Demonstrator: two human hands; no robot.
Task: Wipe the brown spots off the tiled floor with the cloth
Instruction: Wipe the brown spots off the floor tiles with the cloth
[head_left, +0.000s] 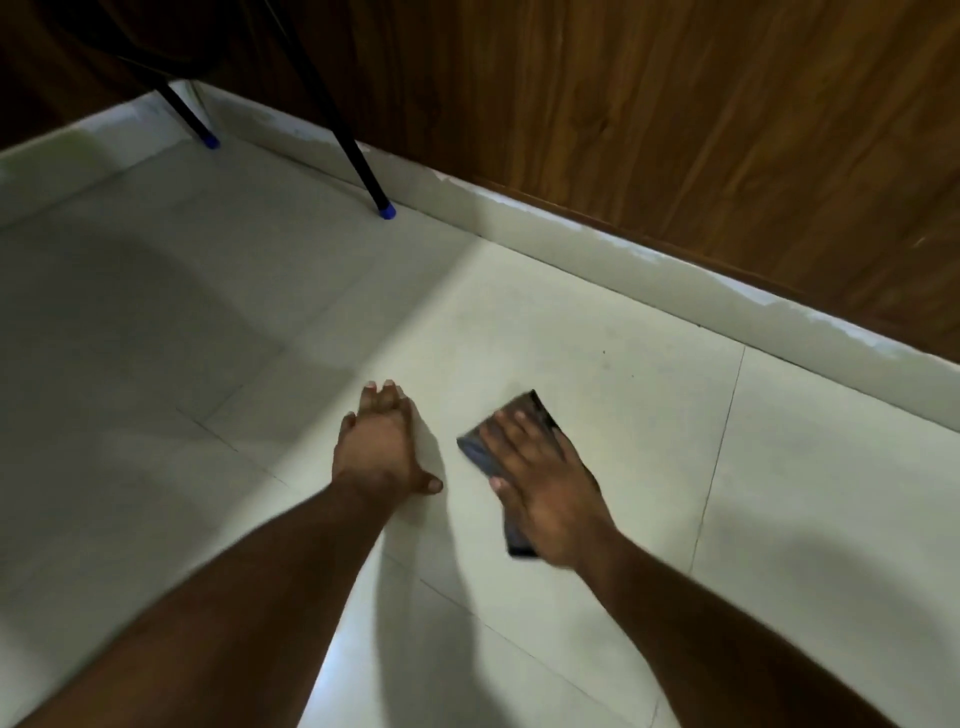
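— What is running along the far edge of the floor?
— A pale skirting (613, 260) is lining the base of a dark wood-panelled wall (675, 114), slanting down toward the right edge. Its top is looking patchy and chipped.
— And the floor itself?
— Large pale tiles (571, 332) are meeting at thin dark grout lines (719, 447). Light is falling brightest across the middle, while the left side is lying in soft shadow.
— Any furniture?
— Two thin black legs with blue tips are standing near the far left corner, one (387, 210) just beside the skirting, the other (210, 141) farther back.
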